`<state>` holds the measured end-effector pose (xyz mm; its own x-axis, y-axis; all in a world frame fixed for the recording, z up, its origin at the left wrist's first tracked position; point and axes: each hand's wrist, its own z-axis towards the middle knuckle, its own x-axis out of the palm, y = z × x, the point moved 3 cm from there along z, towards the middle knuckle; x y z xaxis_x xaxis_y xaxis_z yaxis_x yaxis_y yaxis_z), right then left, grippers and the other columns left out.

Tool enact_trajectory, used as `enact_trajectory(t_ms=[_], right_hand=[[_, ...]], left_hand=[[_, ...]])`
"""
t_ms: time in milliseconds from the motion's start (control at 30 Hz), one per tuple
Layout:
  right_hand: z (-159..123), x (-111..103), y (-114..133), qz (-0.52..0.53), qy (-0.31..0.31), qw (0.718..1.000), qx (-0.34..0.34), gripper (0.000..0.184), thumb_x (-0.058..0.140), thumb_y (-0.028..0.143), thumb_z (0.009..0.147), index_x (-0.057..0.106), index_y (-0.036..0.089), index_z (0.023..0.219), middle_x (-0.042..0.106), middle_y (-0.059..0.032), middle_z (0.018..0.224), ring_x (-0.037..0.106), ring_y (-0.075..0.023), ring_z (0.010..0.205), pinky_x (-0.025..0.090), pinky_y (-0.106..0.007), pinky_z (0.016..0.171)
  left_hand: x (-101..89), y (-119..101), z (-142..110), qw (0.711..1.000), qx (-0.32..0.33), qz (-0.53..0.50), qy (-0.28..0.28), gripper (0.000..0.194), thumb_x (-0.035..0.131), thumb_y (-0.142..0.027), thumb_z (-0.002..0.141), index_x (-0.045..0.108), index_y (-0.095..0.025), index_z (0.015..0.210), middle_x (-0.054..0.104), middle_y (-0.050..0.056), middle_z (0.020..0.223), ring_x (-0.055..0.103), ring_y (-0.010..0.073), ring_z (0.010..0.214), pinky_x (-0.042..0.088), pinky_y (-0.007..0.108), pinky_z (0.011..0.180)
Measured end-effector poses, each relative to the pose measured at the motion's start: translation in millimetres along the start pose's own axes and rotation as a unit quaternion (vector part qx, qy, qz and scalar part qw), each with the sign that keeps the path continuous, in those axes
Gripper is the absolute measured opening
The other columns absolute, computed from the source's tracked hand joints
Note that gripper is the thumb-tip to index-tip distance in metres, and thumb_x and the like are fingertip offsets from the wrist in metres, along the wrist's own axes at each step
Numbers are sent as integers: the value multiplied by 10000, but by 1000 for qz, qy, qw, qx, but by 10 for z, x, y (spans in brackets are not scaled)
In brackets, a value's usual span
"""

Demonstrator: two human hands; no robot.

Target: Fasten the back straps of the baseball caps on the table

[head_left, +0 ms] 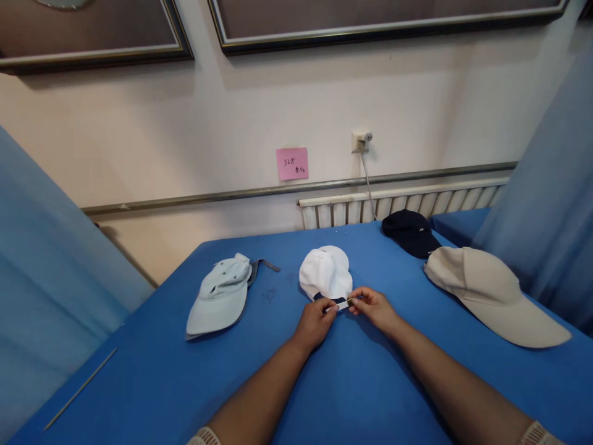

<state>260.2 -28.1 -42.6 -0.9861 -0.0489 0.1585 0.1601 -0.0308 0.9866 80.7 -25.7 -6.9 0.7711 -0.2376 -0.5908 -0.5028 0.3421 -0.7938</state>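
A white cap (325,272) lies on the blue table, its brim pointing away from me and its back opening facing me. A short white strap (343,305) spans the back of the cap. My left hand (315,321) pinches the strap's left part between thumb and fingers. At the strap's right end, my right hand (373,308) is closed in a pinch on it. The fingertips partly cover the strap and its fastening.
A pale blue-grey cap (220,293) with a loose dark strap lies left. On the right are a beige cap (491,290) and a black cap (410,232). A thin stick (81,389) rests near the left edge. Blue curtains (41,272) hang at both sides; a radiator (352,212) stands behind.
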Motion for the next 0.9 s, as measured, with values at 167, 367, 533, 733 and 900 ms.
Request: enact_trajectory(t_ms=[167,367,533,733,900], right_hand=[[1,-1,-23,1,-2,1000,3,471,771,588,604,646,182,808,668,-21,675,631,-160,611,506,-302,619],[-15,20,-5,12,23,1000,4,442,781,553,619,637,179,807,664,-16,714,634,-152,642,501,-283,611],[-29,49,-10,19,50,999,7,418,783,532,633,638,186,818,669,-11,742,625,-141,644,504,-276,612],[-25,65,-42,30,64,997,14,419,799,512,633,638,181,831,683,-17,736,632,-143,633,511,-286,624],[-21,66,-24,55,56,997,18,406,807,503,631,643,175,806,692,-22,731,645,-151,639,515,-294,630]], left_hand=[[5,-14,-7,1000,2,-25,3,266,516,-354,860,680,-147,827,661,14,756,561,135,682,411,223,631],[22,-20,-12,999,15,-31,7,245,515,-324,868,677,-143,832,668,12,764,563,130,680,409,223,637],[46,-44,-21,999,39,-26,5,232,516,-309,874,675,-146,831,676,21,768,580,138,697,410,228,642],[72,-79,-20,999,51,-7,19,251,497,-321,892,680,-157,843,688,33,795,599,151,729,424,235,667],[68,-105,-47,998,56,4,11,187,507,-266,879,662,-167,911,687,26,834,598,140,729,426,229,664]])
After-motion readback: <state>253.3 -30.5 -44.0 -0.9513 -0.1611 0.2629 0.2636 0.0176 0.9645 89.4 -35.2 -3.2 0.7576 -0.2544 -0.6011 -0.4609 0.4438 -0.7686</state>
